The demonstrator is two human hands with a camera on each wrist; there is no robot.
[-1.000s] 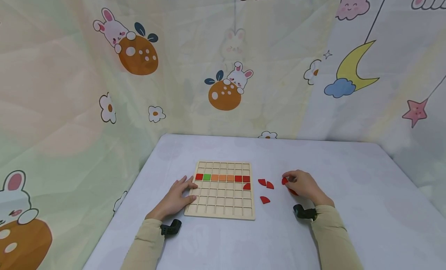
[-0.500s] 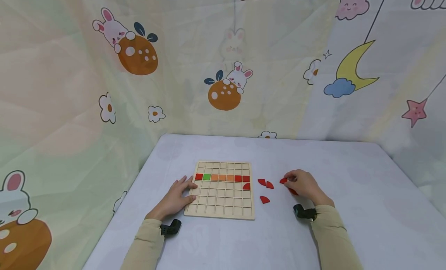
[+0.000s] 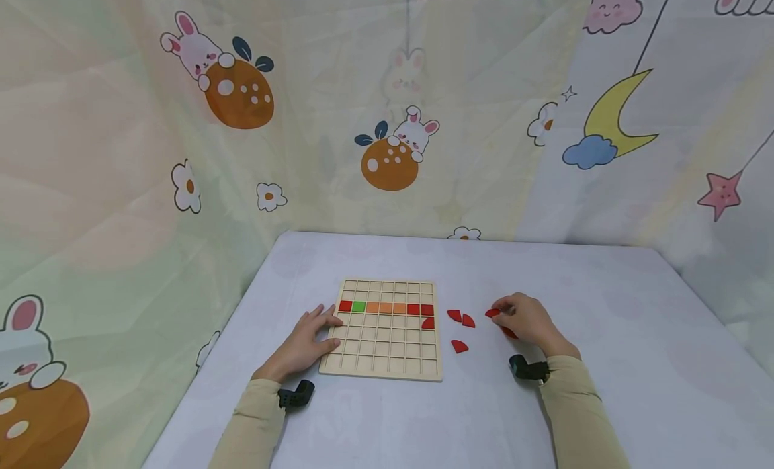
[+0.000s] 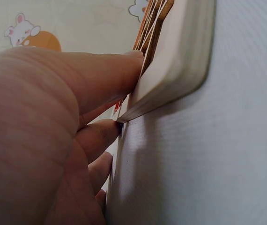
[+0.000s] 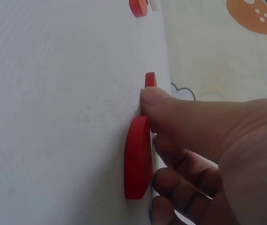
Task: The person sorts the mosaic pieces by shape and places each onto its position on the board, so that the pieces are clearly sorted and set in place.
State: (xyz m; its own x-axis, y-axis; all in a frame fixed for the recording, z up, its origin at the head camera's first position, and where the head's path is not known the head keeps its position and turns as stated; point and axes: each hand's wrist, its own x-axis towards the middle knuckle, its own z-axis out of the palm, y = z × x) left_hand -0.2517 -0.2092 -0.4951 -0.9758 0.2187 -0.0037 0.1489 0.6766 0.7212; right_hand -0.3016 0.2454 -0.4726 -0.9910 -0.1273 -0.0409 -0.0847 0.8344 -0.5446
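Where the right hand's [image 3: 532,322] thumb and forefinger come together, we've got the red wedge [image 3: 491,313], well to the right of the wooden board [image 3: 381,375] and roughly level with its coloured row [image 3: 386,308]. It's pinched, by the look of it, at the end away from the board, though the thumb hides much of the grip. Now the relation that counts: the wedge pokes out from the fingertips on the board side, its long way running roughly crosswise, pointing at the board. The right hand is at it; the left is well off, beyond the board. The other right fingers are curled in, and just beside them sits a second wedge [image 3: 509,332].

Closer to the board, its right side has a far wedge [image 3: 453,315] and a middle wedge [image 3: 468,321] almost corner to corner, plus a lone near wedge [image 3: 459,347]. On the board, a set wedge [image 3: 428,324] fills a right-edge cell beside the coloured row. And at the board's left edge, the left hand [image 3: 307,339] rests, fingers loosely spread, thumb on the frame.
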